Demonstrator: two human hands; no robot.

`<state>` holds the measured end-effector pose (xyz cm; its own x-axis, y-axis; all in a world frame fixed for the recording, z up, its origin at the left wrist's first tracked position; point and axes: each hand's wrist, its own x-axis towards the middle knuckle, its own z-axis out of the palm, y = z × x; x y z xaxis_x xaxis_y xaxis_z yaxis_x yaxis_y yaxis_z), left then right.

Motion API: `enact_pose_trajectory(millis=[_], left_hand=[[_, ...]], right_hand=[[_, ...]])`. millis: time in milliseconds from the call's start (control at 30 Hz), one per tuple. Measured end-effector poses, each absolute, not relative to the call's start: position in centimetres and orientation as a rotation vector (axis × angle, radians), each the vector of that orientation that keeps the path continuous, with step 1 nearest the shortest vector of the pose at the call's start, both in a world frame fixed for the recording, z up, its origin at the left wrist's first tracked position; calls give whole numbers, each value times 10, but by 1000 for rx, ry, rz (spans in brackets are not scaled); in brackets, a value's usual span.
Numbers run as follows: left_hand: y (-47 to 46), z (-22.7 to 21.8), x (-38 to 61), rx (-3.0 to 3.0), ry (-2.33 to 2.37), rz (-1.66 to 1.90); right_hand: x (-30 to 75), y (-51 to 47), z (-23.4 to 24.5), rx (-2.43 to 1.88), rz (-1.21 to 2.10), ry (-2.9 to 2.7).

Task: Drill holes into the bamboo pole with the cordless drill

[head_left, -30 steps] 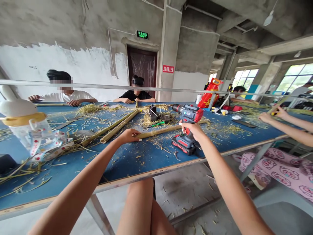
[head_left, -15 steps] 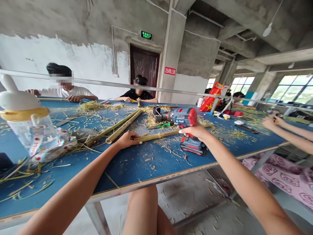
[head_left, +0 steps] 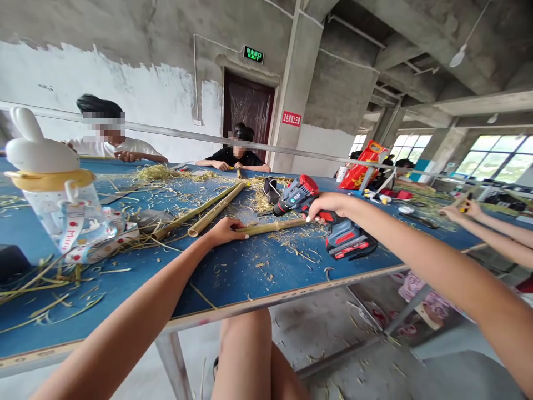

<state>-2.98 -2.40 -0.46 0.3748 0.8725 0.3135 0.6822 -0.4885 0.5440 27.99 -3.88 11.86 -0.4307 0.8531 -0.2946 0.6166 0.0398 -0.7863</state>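
Observation:
My left hand (head_left: 225, 232) grips the near end of a thin bamboo stick (head_left: 270, 226) lying on the blue workbench (head_left: 233, 278). My right hand (head_left: 327, 204) is wrapped around the handle of a red-and-black cordless drill (head_left: 297, 195). The drill lies tilted, with its chuck (head_left: 277, 209) pointing left just above the far part of the stick. Its battery base (head_left: 350, 240) sits low to the right, close to the stick but not in line with it. Shavings lie scattered around the stick.
Two longer bamboo poles (head_left: 212, 208) lie left of the stick among straw-like shavings (head_left: 258, 200). A plastic bottle with rabbit ears (head_left: 52, 191) stands at left. Seated co-workers (head_left: 235, 155) face me across the bench, and a co-worker's hands (head_left: 453, 214) reach in at right.
The drill has tipped from upright to nearly level, with its battery base swung right and its chuck lowered toward the stick. My view has turned slightly, and the left hand stays on the stick.

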Motion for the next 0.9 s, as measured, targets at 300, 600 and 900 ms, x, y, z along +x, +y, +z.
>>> enact_pose_trajectory(millis=[300, 600, 900], left_hand=[[-23, -5, -30, 2306, 1366, 829], [-23, -6, -30, 2346, 1378, 813], [-24, -8, -21, 2466, 1497, 804]], right_hand=[[275, -37, 109, -1524, 1389, -2125], [270, -38, 110, -1547, 1340, -2133], [255, -39, 122, -1655, 1094, -2233]])
